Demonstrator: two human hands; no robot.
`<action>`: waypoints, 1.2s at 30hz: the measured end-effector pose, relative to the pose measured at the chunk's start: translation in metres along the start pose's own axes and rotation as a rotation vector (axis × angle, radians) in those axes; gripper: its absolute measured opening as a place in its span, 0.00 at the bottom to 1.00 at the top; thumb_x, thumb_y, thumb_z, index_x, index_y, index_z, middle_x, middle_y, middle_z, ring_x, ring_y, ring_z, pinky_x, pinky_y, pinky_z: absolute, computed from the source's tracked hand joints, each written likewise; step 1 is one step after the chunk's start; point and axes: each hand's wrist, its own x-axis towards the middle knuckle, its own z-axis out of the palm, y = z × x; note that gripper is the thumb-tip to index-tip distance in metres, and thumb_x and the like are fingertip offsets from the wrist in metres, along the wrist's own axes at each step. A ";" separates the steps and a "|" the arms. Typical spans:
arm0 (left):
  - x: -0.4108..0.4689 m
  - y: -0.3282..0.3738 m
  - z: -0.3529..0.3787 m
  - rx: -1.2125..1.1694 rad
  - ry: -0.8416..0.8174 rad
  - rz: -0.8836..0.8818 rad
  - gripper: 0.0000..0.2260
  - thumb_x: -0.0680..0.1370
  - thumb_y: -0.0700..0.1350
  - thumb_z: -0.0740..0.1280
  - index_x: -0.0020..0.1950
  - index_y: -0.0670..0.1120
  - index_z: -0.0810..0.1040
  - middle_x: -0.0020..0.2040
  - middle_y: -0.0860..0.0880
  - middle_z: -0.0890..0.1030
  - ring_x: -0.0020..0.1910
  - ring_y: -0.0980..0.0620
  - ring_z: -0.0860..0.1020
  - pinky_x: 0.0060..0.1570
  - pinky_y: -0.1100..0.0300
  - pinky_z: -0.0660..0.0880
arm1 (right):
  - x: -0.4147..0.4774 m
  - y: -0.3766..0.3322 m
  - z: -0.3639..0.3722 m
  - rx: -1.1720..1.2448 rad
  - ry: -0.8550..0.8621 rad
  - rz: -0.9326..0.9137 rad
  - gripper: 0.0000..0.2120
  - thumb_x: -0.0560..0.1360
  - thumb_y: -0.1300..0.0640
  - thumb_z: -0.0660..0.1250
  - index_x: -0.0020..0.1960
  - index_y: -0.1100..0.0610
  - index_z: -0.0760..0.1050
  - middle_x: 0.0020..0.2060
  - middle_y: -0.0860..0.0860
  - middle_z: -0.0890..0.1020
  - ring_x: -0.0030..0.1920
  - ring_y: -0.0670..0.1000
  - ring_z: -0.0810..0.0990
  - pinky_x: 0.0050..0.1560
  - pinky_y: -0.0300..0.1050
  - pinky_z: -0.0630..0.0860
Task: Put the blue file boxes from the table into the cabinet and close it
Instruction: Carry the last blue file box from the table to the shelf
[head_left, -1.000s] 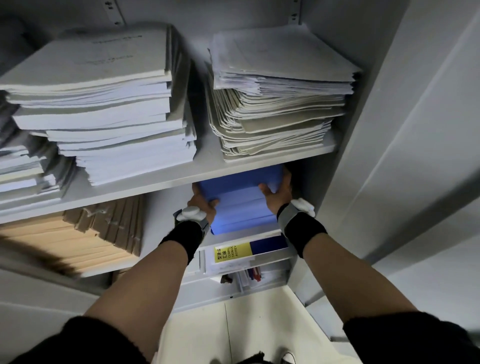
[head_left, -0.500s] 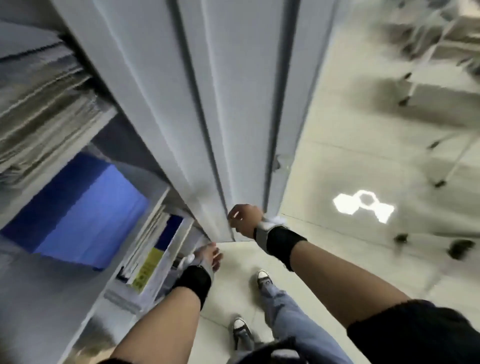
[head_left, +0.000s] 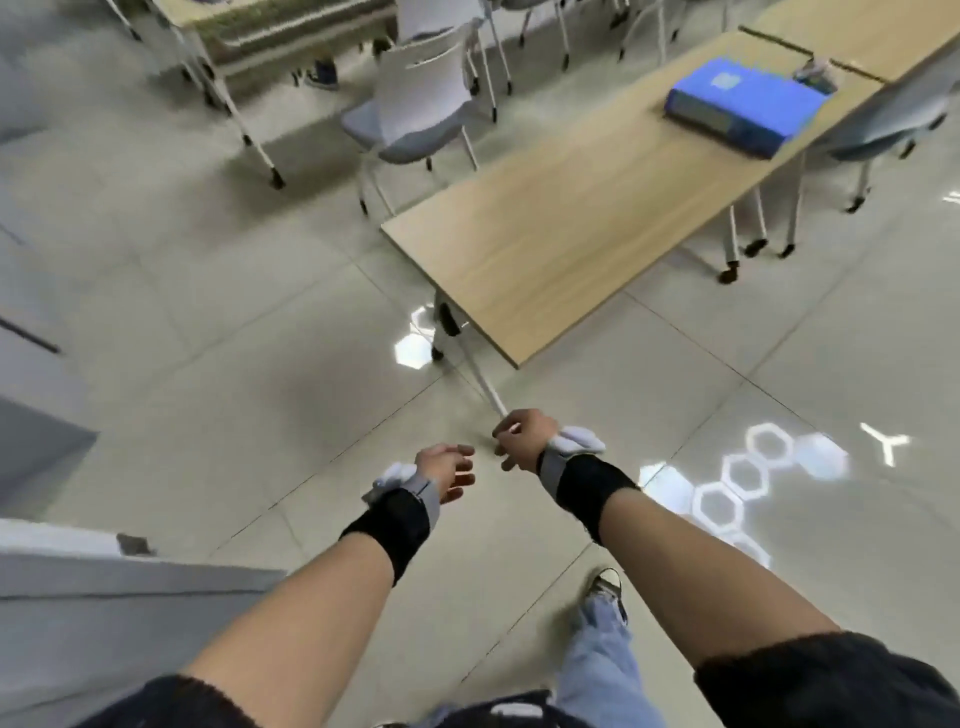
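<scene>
Both hands hang empty over the grey tiled floor (head_left: 218, 415) in the lower middle of the frame. The left hand (head_left: 445, 470) has its fingers loosely spread and grips nothing. The right hand (head_left: 522, 437) is curled into a loose fist, also with nothing in it, just beside the left. Both wrists wear black bands. A blue file box (head_left: 745, 106) lies flat near the far end of a long wooden table (head_left: 561, 244) in the upper right of the frame, well apart from the hands. A small object beyond the box is too blurred to name. A white chair (head_left: 415, 111) stands at upper centre. A grey cabinet edge (head_left: 104, 597), probably the door, fills the lower left.
</scene>
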 end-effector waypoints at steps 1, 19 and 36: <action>0.010 0.013 0.037 0.033 -0.031 0.000 0.11 0.80 0.36 0.58 0.47 0.47 0.78 0.37 0.50 0.76 0.33 0.52 0.76 0.33 0.63 0.66 | 0.008 0.020 -0.034 0.044 0.023 0.028 0.11 0.76 0.62 0.60 0.52 0.59 0.80 0.39 0.54 0.85 0.35 0.56 0.84 0.33 0.41 0.76; 0.198 0.327 0.444 -0.008 -0.134 0.053 0.13 0.80 0.36 0.57 0.42 0.47 0.78 0.39 0.49 0.76 0.34 0.51 0.77 0.32 0.61 0.70 | 0.206 0.093 -0.494 0.174 0.176 0.056 0.09 0.76 0.61 0.61 0.50 0.58 0.80 0.38 0.51 0.85 0.33 0.53 0.84 0.29 0.37 0.71; 0.402 0.635 0.732 -0.246 -0.168 -0.021 0.09 0.83 0.38 0.56 0.46 0.45 0.72 0.39 0.48 0.71 0.35 0.50 0.71 0.35 0.60 0.69 | 0.573 0.106 -0.891 -0.183 0.384 0.144 0.25 0.73 0.45 0.66 0.69 0.50 0.70 0.67 0.53 0.74 0.61 0.60 0.79 0.62 0.55 0.76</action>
